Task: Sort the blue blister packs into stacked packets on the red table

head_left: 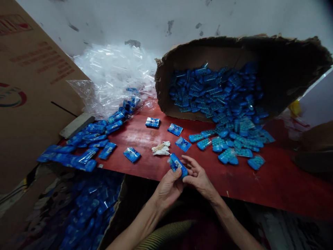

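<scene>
Blue packet, one, lower centre: left hand is gripping it by thumb and fingers; right hand is lying alongside, hold unclear; light pressure is probably serving best.

Your packet was blue, your bench red, the carton brown with red print, the wall pale grey with dark blotches.

You are holding a small, glossy blue packet just below the middle of the frame. It sits aslant, its top leaning toward the frame's upper left, and shows you a pale printed patch on its face; its lower left edge is partly covered.
</scene>
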Demonstrator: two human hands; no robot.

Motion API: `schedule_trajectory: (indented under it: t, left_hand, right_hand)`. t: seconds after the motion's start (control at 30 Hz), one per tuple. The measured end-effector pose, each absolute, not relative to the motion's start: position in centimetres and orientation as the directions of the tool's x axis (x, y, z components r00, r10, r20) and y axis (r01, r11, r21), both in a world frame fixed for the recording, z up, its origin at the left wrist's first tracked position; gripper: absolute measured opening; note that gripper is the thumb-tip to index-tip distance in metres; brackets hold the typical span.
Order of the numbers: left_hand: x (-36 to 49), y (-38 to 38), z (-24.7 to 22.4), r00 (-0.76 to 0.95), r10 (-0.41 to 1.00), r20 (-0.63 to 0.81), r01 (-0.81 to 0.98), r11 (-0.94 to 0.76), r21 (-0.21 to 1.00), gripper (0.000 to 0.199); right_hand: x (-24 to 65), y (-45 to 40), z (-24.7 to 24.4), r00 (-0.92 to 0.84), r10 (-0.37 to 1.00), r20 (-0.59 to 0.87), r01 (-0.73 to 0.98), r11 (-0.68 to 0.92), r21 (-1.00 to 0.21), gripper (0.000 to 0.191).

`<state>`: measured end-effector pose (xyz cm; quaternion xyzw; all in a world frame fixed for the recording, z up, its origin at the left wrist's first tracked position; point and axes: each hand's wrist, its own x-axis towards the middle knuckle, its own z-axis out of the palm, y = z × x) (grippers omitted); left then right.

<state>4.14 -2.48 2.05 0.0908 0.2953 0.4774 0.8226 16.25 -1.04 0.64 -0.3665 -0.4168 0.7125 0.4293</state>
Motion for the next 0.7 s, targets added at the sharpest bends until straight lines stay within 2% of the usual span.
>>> schedule_trajectory:
  t: [0.1,0.2,0.33,0.53,0.7]
  left_hand:
    - [4.5,-2.4,2.2,0.347,0.848,-0.4,-0.717,0.515,0.47,0.018]
    - [4.5,-2.5,2.4,0.353,0.846,-0.399,-0.663,0.527,0.531,0.021]
    - [4.2,-2.4,2.8,0.343,0.83,-0.44,-0.654,0.548,0.522,0.024]
    - [3.9,-2.4,2.5,0.364,0.847,-0.388,-0.679,0.526,0.511,0.022]
    - [4.1,-2.6,2.3,0.385,0.844,-0.373,-0.672,0.534,0.514,0.024]
  right_hand:
    - [16.3,-1.2,0.5,-0.337,0.929,-0.154,-0.303,-0.262,-0.916,0.06]
    - [16.5,-1.2,0.7,-0.346,0.925,-0.156,-0.218,-0.241,-0.946,0.051]
    - [16.9,-0.9,0.9,-0.307,0.941,-0.14,-0.148,-0.192,-0.97,0.045]
    - [16.9,-0.7,0.5,-0.304,0.943,-0.134,-0.288,-0.225,-0.931,0.053]
    - [16.7,-1.1,-0.2,-0.266,0.947,-0.182,-0.32,-0.264,-0.91,0.055]
